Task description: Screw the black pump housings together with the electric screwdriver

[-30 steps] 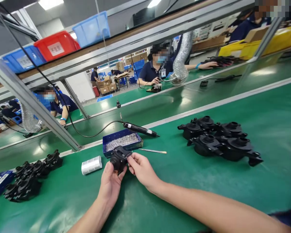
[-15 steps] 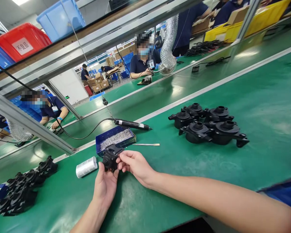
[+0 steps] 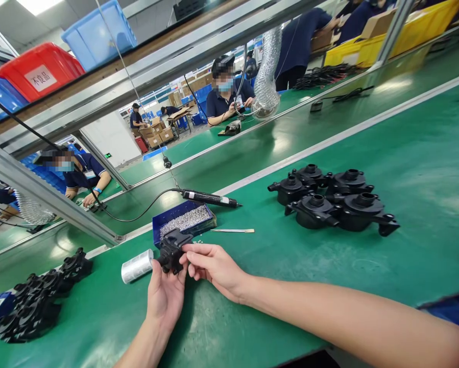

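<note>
My left hand (image 3: 167,294) is closed around a black plastic housing (image 3: 172,249), holding it from below just above the green bench. The fingers of my right hand (image 3: 214,268) are pinched at the housing's right edge; whether a small part also sits between them cannot be made out. Behind the housing lies a blue tray (image 3: 155,225) of small metal screws (image 3: 185,220), a few of them spilled beside it. An electric screwdriver (image 3: 210,198) rests at the tray's back right corner. A thin flat metal strip (image 3: 233,230) is on the bench right of the tray.
A silvery roll (image 3: 137,267) lies left of my hands. Several black housings stand grouped at the right (image 3: 317,207) and at the far left (image 3: 41,296). A metal frame post (image 3: 68,199) slants at the left. Across the bench, co-workers sit near a foil duct (image 3: 267,76).
My right fingertips have shifted slightly along the housing's edge, and the housing has turned a little in my left hand. The view has moved slightly. A co-worker across has raised a hand.
</note>
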`<state>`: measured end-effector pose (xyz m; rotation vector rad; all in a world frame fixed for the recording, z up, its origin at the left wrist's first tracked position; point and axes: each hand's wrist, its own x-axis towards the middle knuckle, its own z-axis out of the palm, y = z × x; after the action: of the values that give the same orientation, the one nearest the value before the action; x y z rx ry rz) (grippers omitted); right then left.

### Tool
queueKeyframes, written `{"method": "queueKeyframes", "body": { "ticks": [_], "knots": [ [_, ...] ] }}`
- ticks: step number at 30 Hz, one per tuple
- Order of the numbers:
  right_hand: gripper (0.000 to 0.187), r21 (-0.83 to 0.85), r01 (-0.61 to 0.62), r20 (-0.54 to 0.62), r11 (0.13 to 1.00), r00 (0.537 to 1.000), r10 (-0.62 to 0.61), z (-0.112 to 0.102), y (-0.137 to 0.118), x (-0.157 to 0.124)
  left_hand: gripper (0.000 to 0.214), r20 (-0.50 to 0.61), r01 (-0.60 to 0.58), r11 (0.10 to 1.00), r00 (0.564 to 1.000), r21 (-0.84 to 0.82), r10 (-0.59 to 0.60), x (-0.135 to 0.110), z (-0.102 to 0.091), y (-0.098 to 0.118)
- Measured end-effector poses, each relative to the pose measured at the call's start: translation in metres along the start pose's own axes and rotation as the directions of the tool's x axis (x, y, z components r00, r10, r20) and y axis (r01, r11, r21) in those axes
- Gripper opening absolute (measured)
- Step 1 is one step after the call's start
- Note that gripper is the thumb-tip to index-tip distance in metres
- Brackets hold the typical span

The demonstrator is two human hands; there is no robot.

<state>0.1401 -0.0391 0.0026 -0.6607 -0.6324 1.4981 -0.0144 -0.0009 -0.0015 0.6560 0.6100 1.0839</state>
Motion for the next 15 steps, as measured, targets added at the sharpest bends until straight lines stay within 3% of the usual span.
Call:
{"method": "queueKeyframes", "body": {
  "ticks": [4,7,11,15],
  "knots": [
    [0.037,-0.072,0.038,-0.031,0.997,0.999,-0.04,0.001,-0.002,0.0,0.039,-0.031,0.003,0.999,1.0,0.045,-0.001,-0.001,0.0,-0.003],
    [0.043,-0.102,0.051,-0.082,0.993,0.995,-0.06,-0.002,0.0,0.001,0.041,-0.021,-0.113,0.976,0.993,0.186,0.118,-0.003,0.001,-0.005],
    [0.05,-0.07,-0.015,-0.112,0.997,0.994,0.007,-0.006,0.006,0.005,0.05,-0.008,-0.341,0.852,0.927,0.398,0.375,-0.006,0.002,-0.007],
    [0.055,-0.04,-0.113,-0.027,0.993,0.993,0.112,-0.005,0.009,0.004,0.058,0.082,-0.496,0.759,0.855,0.423,0.513,-0.013,0.006,-0.002]
  ]
}}
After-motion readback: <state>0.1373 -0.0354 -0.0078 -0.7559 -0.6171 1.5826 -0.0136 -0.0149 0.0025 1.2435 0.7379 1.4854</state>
